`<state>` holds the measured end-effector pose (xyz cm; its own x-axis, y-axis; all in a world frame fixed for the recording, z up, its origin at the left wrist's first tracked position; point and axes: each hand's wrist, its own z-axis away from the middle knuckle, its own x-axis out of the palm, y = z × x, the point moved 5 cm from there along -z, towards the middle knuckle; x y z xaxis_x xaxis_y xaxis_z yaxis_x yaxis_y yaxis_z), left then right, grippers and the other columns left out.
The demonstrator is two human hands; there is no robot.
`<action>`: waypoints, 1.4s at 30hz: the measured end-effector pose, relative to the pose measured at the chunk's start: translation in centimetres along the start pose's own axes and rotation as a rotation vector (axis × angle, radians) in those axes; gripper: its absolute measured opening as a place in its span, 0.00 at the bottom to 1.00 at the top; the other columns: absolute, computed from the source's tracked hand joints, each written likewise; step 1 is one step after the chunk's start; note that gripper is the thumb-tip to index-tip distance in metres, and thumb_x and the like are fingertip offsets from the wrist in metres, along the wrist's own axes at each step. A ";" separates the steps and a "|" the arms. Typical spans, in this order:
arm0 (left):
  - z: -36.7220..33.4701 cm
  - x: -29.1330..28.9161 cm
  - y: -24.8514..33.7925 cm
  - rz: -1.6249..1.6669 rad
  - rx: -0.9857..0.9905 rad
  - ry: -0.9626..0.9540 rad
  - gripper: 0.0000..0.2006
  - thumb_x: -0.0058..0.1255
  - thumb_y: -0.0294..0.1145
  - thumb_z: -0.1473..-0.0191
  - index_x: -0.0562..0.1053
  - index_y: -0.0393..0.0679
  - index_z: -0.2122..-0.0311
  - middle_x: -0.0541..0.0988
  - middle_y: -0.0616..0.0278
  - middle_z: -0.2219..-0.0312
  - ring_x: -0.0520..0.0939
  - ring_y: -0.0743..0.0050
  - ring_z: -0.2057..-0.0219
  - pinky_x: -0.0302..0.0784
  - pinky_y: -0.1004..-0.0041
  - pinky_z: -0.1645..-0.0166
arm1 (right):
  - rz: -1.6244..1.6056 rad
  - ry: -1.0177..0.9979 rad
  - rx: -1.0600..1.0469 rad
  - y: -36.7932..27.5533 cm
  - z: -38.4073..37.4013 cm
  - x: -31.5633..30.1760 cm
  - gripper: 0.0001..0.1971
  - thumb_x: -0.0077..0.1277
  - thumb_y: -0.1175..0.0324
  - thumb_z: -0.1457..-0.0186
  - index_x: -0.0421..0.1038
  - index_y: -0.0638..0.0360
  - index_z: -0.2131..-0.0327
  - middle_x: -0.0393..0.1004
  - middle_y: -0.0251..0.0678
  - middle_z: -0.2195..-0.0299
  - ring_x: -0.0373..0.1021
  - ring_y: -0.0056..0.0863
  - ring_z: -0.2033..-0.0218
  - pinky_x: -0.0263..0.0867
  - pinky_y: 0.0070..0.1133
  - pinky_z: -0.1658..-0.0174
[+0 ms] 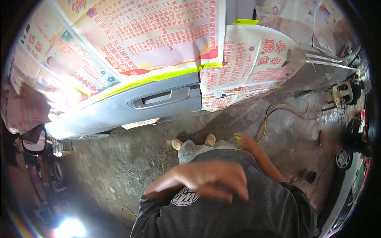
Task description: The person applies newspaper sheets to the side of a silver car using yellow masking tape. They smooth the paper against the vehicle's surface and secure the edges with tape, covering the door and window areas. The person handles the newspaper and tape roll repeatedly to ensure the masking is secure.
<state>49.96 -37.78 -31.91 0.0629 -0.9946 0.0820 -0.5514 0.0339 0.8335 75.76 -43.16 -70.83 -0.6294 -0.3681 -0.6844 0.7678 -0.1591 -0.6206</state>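
My left hand (216,176) is raised across the front of my dark shirt, smeared by motion, so its fingers are hard to read. My right hand (247,142) is out to the right, closed around a small lime-green thing (238,138) whose kind I cannot make out. A yellow hose (264,126) passes beside that hand; whether it joins the held thing is hidden. Ahead stands a car's grey door panel (115,104) with a handle (160,98). Printed paper sheets (158,39) cover the body above it, edged with lime-green masking tape (147,78).
A pale plastic stool (340,95) stands far right. Nearer are a partly blurred person in dark clothes (359,142), a dark cylindrical container (308,175) and another car's wheel (343,159). Left are a side mirror (34,141) and a bright lamp (70,229). The hose crosses the concrete floor (115,158).
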 end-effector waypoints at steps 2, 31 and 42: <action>-2.8 3.5 2.3 0.103 0.171 -0.267 0.18 0.52 0.37 0.35 0.76 0.37 0.45 0.80 0.48 0.52 0.78 0.46 0.48 0.74 0.54 0.44 | 0.000 -0.060 0.026 1.3 0.5 0.8 0.17 0.51 0.64 0.44 0.76 0.58 0.52 0.81 0.50 0.64 0.79 0.50 0.62 0.74 0.38 0.57; -5.2 4.6 -1.0 1.046 -0.121 -0.846 0.21 0.41 0.45 0.30 0.72 0.36 0.49 0.71 0.35 0.43 0.74 0.32 0.40 0.68 0.40 0.38 | -0.632 0.198 1.095 0.9 20.7 29.5 0.17 0.51 0.67 0.47 0.81 0.51 0.55 0.83 0.44 0.62 0.79 0.44 0.59 0.74 0.37 0.56; 1.3 3.2 8.8 1.261 -0.620 -0.130 0.27 0.44 0.51 0.33 0.73 0.31 0.48 0.76 0.33 0.51 0.77 0.31 0.48 0.75 0.45 0.46 | -0.777 0.459 1.267 -11.1 22.6 39.2 0.17 0.55 0.62 0.43 0.78 0.59 0.52 0.80 0.50 0.55 0.78 0.47 0.52 0.71 0.37 0.52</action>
<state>44.22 -40.75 -25.05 -0.2861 -0.2648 0.9209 0.2735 0.8985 0.3434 45.29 -76.48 -82.09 -0.7058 0.4327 -0.5610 -0.3054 -0.9003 -0.3102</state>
